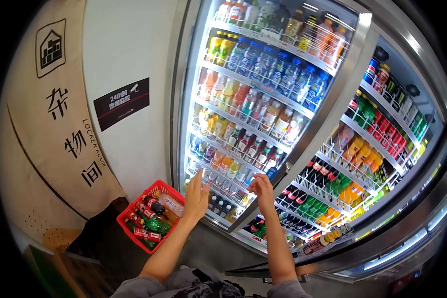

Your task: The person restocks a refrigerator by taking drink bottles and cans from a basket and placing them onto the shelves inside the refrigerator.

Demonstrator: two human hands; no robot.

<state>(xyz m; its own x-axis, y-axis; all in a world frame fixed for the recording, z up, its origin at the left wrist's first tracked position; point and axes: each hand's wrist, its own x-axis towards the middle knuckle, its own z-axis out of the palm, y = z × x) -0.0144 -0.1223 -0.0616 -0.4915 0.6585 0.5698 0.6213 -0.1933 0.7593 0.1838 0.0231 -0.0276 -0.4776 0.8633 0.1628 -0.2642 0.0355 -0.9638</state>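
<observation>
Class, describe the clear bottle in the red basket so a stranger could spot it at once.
Find the tall, lit drinks fridge; at its lower left in the picture is the red basket, beside the left hand. The clear bottle lies inside, near the side closest to the fridge. Its pale, see-through body sets it apart from the dark bottle beside it and the green bottle below.

The only view looks from head height, forward and down past the wearer's forearms point(279, 243), wide and tilted, close before the fridge point(328, 111) and taking in floor point(213, 246) along its bottom edge.
</observation>
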